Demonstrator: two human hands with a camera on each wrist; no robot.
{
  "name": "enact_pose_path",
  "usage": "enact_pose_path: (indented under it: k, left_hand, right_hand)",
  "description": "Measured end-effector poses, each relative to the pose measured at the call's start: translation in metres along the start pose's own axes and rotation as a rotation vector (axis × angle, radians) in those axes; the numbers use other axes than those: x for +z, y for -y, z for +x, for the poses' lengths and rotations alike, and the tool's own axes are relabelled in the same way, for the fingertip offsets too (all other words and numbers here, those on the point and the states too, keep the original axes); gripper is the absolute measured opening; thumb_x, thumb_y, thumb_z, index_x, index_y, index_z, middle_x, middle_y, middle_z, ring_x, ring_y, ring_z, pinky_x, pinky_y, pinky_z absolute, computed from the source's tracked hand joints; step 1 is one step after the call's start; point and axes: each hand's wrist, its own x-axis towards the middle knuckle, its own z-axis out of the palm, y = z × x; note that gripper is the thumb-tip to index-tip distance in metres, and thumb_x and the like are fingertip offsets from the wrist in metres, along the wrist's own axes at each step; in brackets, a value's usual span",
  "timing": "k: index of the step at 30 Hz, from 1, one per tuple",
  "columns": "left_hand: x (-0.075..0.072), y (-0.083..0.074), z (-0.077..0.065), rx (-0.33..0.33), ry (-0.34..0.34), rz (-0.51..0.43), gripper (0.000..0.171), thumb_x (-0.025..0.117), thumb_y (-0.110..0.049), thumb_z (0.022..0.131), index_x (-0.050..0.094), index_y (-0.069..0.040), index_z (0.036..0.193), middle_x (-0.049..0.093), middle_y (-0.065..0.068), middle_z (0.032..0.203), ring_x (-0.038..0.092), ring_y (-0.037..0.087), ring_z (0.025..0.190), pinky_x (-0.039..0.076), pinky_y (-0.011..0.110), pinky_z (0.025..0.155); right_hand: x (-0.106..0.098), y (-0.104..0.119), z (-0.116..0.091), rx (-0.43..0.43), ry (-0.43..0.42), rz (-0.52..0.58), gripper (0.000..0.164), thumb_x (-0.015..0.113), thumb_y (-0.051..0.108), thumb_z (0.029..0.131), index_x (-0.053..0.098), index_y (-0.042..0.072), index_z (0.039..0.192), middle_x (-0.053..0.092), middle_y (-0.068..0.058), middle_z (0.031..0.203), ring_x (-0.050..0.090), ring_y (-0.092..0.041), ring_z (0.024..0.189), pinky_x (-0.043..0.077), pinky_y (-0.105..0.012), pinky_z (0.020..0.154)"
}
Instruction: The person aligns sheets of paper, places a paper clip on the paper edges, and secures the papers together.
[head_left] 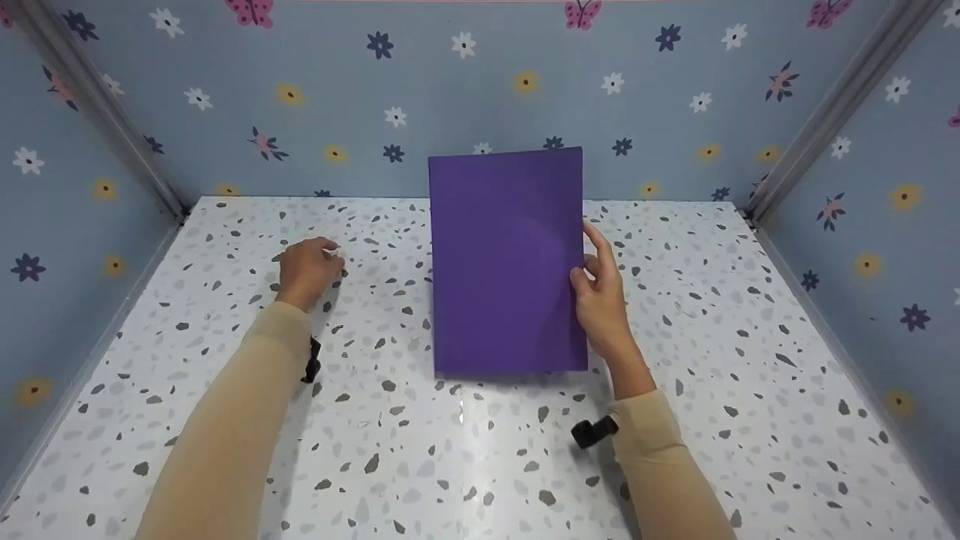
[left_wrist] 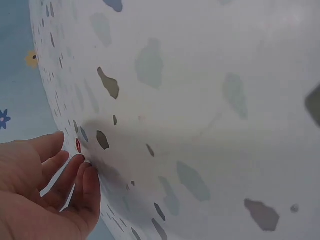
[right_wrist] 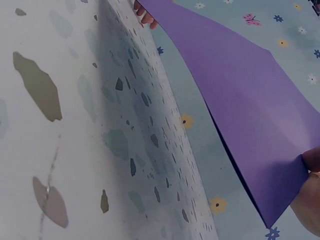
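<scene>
A purple sheet of card (head_left: 506,259), apparently folded in two, is held up over the table, its broad face toward the head camera. My right hand (head_left: 606,311) pinches its right edge, thumb on the front and fingers behind. In the right wrist view, a thin dark gap runs along one edge of the purple card (right_wrist: 250,95). My left hand (head_left: 304,271) is apart from the card, to its left, low over the table. Its fingers are loosely bent with nothing visible between them. A tiny red mark (left_wrist: 78,145) shows just beyond the left fingertips.
The white speckled tabletop (head_left: 375,450) runs back to a blue flowered wall (head_left: 337,75). Similar panels (head_left: 67,225) close off both sides, with metal posts (head_left: 817,112) in the corners. Small black devices (head_left: 592,433) are worn at both wrists.
</scene>
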Motion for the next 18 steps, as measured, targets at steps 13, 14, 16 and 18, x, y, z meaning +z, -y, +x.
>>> enact_pose_path:
  k: [13, 14, 16, 18]
  left_hand:
    - [0.0094, 0.0007, 0.0075, -0.015, -0.050, 0.062, 0.034, 0.059, -0.009, 0.104, 0.068, 0.009, 0.132, 0.066, 0.028, 0.133, 0.061, 0.044, 0.120, 0.049, 0.058, 0.105]
    - [0.0096, 0.0002, 0.0070, -0.016, -0.056, 0.064, 0.033, 0.059, -0.009, 0.104, 0.069, 0.009, 0.130, 0.067, 0.028, 0.132, 0.062, 0.043, 0.117, 0.050, 0.058, 0.103]
    - [0.0102, -0.0005, 0.0064, -0.013, -0.066, 0.072, 0.032, 0.059, -0.010, 0.105, 0.070, 0.008, 0.128, 0.067, 0.028, 0.131, 0.063, 0.043, 0.113, 0.052, 0.058, 0.099]
    - [0.0111, -0.0011, 0.0065, -0.007, -0.078, 0.077, 0.029, 0.059, -0.009, 0.105, 0.071, 0.008, 0.125, 0.068, 0.028, 0.129, 0.064, 0.043, 0.111, 0.053, 0.059, 0.096]
  right_hand:
    - [-0.0013, 0.0012, -0.0005, 0.010, 0.012, -0.031, 0.069, 0.041, -0.006, 0.110, 0.036, 0.033, 0.166, 0.068, -0.020, 0.122, 0.070, -0.030, 0.107, 0.059, -0.035, 0.087]
    - [-0.0016, 0.0012, -0.0006, 0.011, 0.009, -0.035, 0.069, 0.042, -0.006, 0.110, 0.036, 0.033, 0.166, 0.068, -0.019, 0.122, 0.070, -0.030, 0.106, 0.059, -0.035, 0.087]
    - [-0.0023, 0.0014, -0.0007, 0.013, 0.006, -0.035, 0.068, 0.042, -0.005, 0.110, 0.036, 0.034, 0.166, 0.068, -0.019, 0.122, 0.070, -0.030, 0.107, 0.059, -0.036, 0.087]
    - [-0.0028, 0.0010, -0.0008, 0.012, 0.002, -0.032, 0.069, 0.042, -0.005, 0.110, 0.036, 0.034, 0.165, 0.068, -0.018, 0.123, 0.071, -0.030, 0.107, 0.059, -0.036, 0.087]
